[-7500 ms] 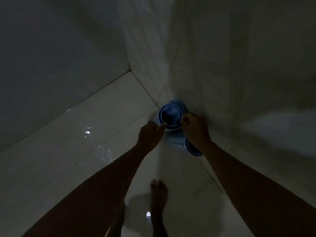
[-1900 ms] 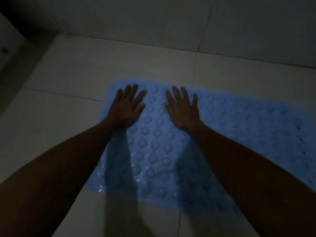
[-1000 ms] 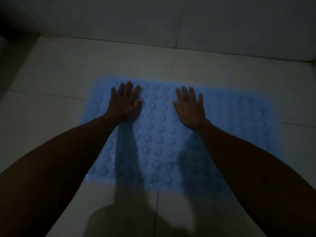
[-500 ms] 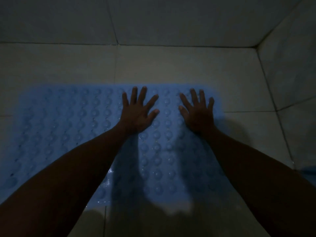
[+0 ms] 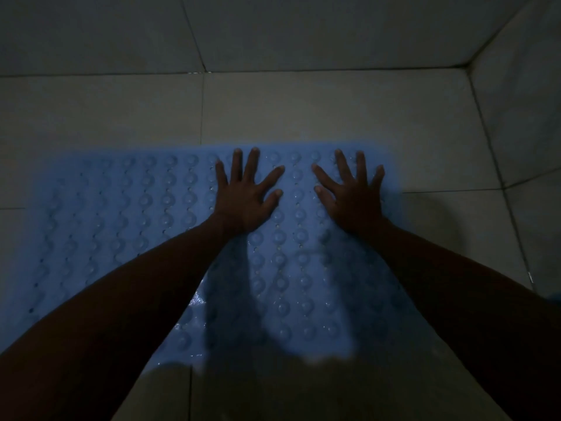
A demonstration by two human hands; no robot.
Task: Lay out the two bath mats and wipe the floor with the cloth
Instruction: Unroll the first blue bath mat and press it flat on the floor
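Note:
A light blue bath mat with rows of round bumps lies flat on the pale tiled floor. My left hand presses palm-down on the mat near its far edge, fingers spread straight. My right hand presses flat beside it, close to the mat's right end. Both forearms cross the mat and shade its near part. A sliver of something blue shows at the right frame edge; I cannot tell what it is. No cloth is in view.
A tiled wall runs along the far side of the floor, and a second wall closes the right side, meeting it in a corner at the upper right. The room is dim.
Both hands have slid from the mat's left part to its right end, staying flat on it. Before that, the mat was a rolled bundle held in a corner.

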